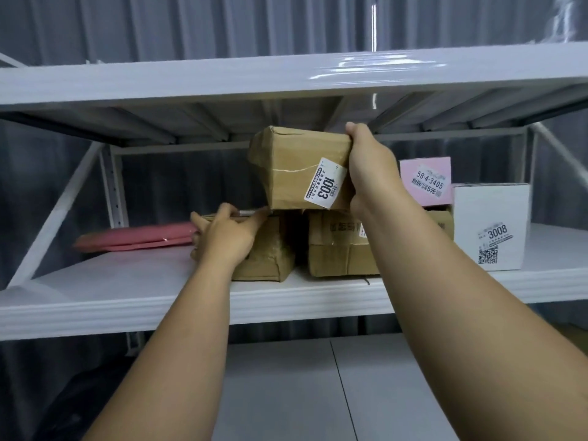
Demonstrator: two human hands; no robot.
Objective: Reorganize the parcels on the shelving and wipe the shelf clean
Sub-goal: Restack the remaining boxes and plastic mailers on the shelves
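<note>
At the left of the frame, a flat pink soft parcel [133, 238] lies on the white metal shelf [127, 291]. In the middle, the low brown cardboard box [267, 249] is touched by the left hand [222, 233], fingers stretched out. Just right, the taped brown cardboard box marked 1003 [299, 170] is gripped by the right hand [370, 167] and should be lifted slowly and kept level.

A white metal shelf [127, 294] carries the parcels; a flat pink mailer [133, 238] lies toward its left end; two taped cardboard boxes [270, 249] [340, 249] sit mid-shelf near the front edge; a white box [490, 224] labelled 3008 stands toward the right end.
</note>
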